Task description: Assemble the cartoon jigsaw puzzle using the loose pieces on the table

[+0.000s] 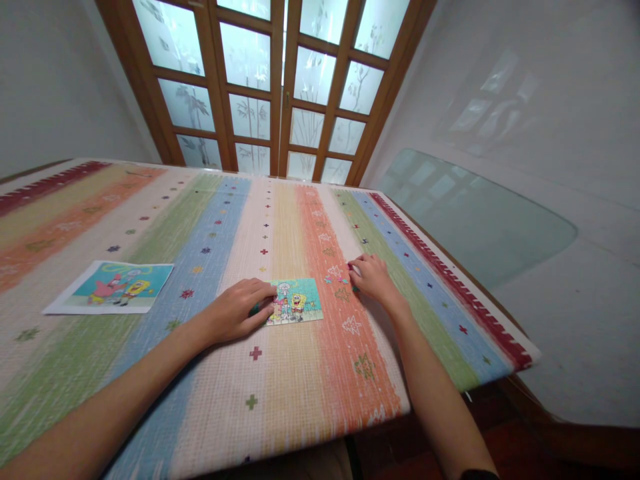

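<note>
A small jigsaw puzzle (296, 301) with cartoon figures on a teal ground lies flat on the striped tablecloth (210, 220). My left hand (239, 309) rests on the cloth, its fingertips pressing the puzzle's left edge. My right hand (371, 277) lies to the right of the puzzle, fingers curled over a few loose pieces (336, 275) by the orange stripe; whether it grips one is hidden by the fingers. A printed reference picture (111, 287) of the same cartoon lies far to the left.
The table's right edge (465, 283) runs close beside my right hand, with a drop to the dark floor. A glass pane (475, 220) leans on the wall at right. Wooden glazed doors (280, 87) stand behind the table.
</note>
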A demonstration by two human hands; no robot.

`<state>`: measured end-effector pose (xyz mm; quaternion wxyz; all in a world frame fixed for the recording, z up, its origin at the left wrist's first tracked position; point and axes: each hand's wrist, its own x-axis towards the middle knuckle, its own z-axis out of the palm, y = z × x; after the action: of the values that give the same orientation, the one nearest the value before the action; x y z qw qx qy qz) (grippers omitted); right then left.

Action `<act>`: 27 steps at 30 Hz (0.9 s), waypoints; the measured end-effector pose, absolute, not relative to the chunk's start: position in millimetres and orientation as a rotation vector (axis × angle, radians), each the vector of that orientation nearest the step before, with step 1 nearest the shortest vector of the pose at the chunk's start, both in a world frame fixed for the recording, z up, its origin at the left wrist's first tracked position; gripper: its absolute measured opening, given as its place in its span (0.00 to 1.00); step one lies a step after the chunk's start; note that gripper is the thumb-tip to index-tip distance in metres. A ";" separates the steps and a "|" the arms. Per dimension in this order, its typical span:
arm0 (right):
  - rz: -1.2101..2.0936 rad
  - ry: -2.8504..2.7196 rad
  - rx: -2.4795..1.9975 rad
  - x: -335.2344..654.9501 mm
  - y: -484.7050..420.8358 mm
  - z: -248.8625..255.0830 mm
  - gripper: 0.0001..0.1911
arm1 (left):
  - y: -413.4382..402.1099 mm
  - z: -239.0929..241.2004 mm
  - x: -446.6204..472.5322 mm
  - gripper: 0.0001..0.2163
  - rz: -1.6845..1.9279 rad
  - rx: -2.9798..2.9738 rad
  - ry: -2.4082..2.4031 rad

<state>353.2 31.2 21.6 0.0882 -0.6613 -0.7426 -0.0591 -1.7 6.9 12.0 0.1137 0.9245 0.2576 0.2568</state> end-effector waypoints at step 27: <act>0.288 -1.990 -1.590 334.3 36.2 13.6 0.05 | 6.0 13.7 -4.5 0.16 0.717 2.673 0.748</act>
<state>334.3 36.2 13.6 0.2849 -0.5945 -0.7442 0.1075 -4.5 6.0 13.7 0.1369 0.9236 0.2586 0.2478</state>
